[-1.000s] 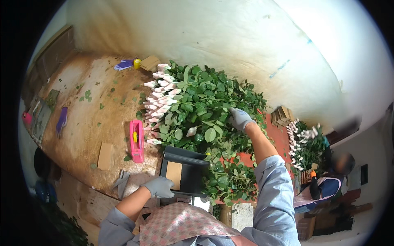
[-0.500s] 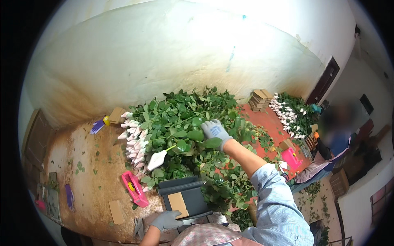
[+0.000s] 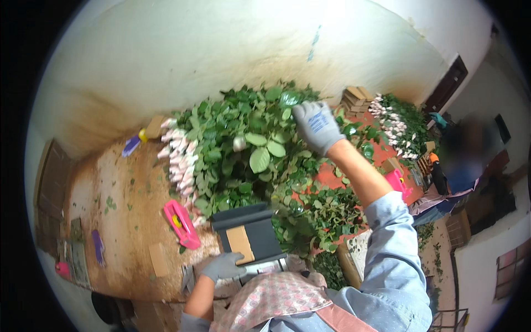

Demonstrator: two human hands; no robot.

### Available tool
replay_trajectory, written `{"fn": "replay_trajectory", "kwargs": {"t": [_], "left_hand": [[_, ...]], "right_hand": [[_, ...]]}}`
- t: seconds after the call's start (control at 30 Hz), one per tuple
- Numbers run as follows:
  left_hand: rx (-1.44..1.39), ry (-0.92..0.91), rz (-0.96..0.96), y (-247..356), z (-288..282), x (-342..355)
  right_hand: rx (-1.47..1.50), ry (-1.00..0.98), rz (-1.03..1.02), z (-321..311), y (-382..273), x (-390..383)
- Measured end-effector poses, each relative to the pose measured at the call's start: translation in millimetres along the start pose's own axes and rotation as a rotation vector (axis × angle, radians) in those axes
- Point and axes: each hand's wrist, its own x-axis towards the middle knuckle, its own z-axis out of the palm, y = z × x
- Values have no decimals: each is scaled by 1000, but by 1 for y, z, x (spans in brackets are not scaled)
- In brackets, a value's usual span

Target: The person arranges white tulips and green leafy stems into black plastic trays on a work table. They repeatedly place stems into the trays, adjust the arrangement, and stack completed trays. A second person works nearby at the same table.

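Observation:
My right hand (image 3: 318, 126), in a grey glove, is raised over a heap of leafy rose stems (image 3: 213, 124). Its fingers are closed round a rose stem, mostly hidden among leaves. A pale, blurred rose bud (image 3: 239, 144) and broad leaves (image 3: 260, 159) show to its left. Several roses lie with whitish-pink wrapped heads (image 3: 180, 160) toward the left. My left hand (image 3: 224, 266), also gloved, lies with fingers outstretched at the lower end of a cardboard strip (image 3: 240, 243). That strip rests in a dark grey folding tray (image 3: 263, 238) close to my body.
Left of the tray lies a pink tape dispenser (image 3: 181, 224), with a cardboard piece (image 3: 159, 260) nearby. Purple gloves (image 3: 131, 145) lie farther back. At the right are stacked cardboard (image 3: 355, 101), more wrapped roses (image 3: 390, 124), another pink dispenser (image 3: 398, 184) and a co-worker's sleeve (image 3: 438, 177).
My right hand has moved up and right, drawing the rose with it; its bud left the spot above the tray. My left hand stays by the cardboard. The view has shifted slightly.

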Motion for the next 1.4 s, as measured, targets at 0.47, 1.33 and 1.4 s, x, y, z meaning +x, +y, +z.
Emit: {"fn": "replay_trajectory", "kwargs": {"t": [0.47,1.33,1.4], "left_hand": [[-59,-68,-58,44,-25,-8],[-529,-215,105,12,-48,-16],[-582,-123,-5,5,-52,-22]], "right_hand": [[132,-562,-164,5,-176,-202],[940,-924,-346,84,-291,-158],[980,-1021,-374,83,-291,-164]]}}
